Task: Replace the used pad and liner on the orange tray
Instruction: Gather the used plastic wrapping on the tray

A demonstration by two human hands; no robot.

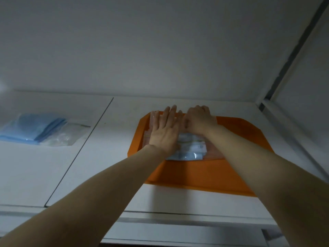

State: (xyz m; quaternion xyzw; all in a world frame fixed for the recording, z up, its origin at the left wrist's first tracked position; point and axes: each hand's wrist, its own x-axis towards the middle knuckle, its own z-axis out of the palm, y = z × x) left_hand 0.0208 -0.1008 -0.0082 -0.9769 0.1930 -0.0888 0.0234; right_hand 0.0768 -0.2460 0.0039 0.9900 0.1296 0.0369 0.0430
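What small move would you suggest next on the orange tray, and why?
Probably draw the right hand back to peel the clear plastic packet open: its fingers curl at the far edge while the flat left hand pins it to the orange tray.

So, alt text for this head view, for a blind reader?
Two bare hands on a clear packet lying on an orange tray: the left hand presses flat, the right hand curls at its far edge. Blue folded sheets in a bag lie left on the white counter.
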